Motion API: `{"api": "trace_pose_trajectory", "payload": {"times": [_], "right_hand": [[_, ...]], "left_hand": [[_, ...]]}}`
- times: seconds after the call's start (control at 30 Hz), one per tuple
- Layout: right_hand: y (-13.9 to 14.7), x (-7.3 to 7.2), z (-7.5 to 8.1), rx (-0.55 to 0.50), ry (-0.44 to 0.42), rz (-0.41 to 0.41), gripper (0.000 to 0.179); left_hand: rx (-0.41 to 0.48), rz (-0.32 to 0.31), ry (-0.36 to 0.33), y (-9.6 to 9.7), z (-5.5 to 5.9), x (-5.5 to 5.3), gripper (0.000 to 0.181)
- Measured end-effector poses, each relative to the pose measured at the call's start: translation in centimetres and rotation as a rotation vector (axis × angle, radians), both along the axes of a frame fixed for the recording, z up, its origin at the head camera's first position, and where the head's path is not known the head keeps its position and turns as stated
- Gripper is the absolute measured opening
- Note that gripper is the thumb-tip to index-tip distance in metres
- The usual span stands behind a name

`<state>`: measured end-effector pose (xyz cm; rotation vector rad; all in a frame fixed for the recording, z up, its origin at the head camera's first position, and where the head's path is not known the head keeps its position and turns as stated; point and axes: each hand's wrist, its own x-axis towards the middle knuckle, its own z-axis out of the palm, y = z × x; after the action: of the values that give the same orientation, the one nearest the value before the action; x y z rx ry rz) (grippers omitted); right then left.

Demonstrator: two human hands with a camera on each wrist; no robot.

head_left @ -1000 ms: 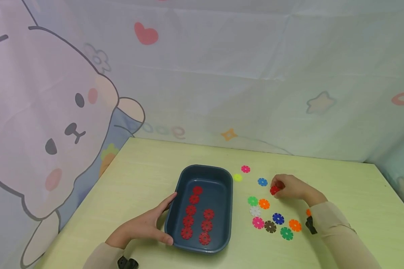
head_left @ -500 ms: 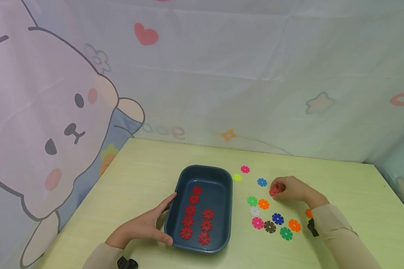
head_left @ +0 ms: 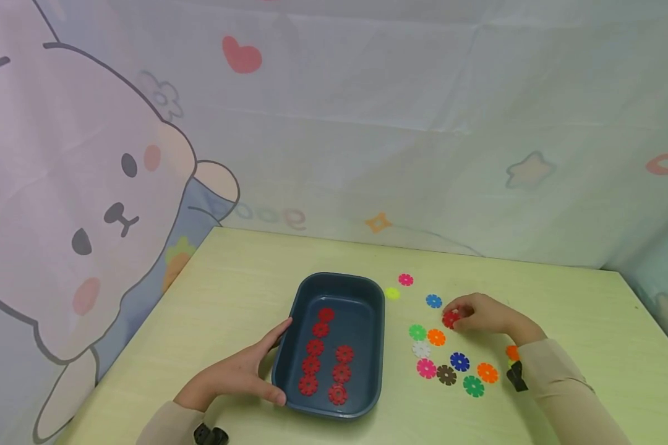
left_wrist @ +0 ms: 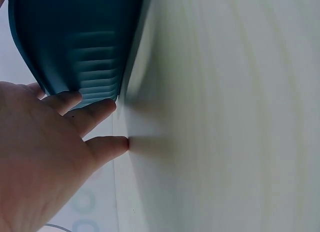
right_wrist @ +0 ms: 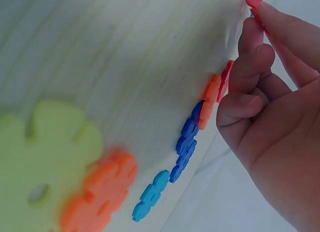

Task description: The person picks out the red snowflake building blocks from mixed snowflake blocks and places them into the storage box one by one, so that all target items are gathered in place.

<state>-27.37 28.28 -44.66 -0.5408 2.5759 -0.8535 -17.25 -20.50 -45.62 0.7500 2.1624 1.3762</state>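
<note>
In the head view, my right hand (head_left: 485,314) pinches a red snowflake disc (head_left: 451,319) between thumb and fingertips, over the right part of the table. The right wrist view shows the same red disc (right_wrist: 253,0) edge-on at the fingertips, with the other fingers curled. My left hand (head_left: 238,374) lies with spread fingers against the left side of a dark blue tray (head_left: 362,410), thumb by its near corner. Its fingers (left_wrist: 95,116) look fairly straight against the tray's outer wall in the left wrist view. Several red snowflake discs (head_left: 311,365) lie in two rows inside the tray.
Loose discs lie right of the tray: pink (head_left: 406,280), yellow (head_left: 392,293), light blue (head_left: 433,301), white (head_left: 421,350), brown (head_left: 446,374), dark blue (head_left: 459,361), green (head_left: 474,386) and several others. A printed cloth (head_left: 367,123) hangs behind the table (head_left: 256,259).
My right hand has shifted slightly left and nearer with the red disc, which has turned in the fingertips. The left hand and the tray have stayed in place.
</note>
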Motion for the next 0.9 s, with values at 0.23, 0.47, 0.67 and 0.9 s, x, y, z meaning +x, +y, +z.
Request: {"api": "trace_pose_trajectory", "payload": {"times": [0.23,0.47,0.67,0.9], "right_hand": [[-0.4,0.0,0.9,-0.081,-0.05,0.044,0.028],[-1.9,0.3,2.4,-0.143,-0.036,0.128,0.024],[-4.6,0.4,3.9,-0.191,-0.05,0.207,0.021],[-8.7,0.2,5.5,-0.199,0.012,0.339,0.02]], "left_hand": [[-0.002,-0.001,-0.003,0.0,0.0,-0.1,0.121],[-0.004,0.001,-0.004,0.0,-0.1,-0.1,0.121],[-0.01,0.005,-0.003,0.0,-0.1,-0.2,0.121],[-0.011,0.008,-0.007,0.0,-0.1,-0.1,0.121]]}}
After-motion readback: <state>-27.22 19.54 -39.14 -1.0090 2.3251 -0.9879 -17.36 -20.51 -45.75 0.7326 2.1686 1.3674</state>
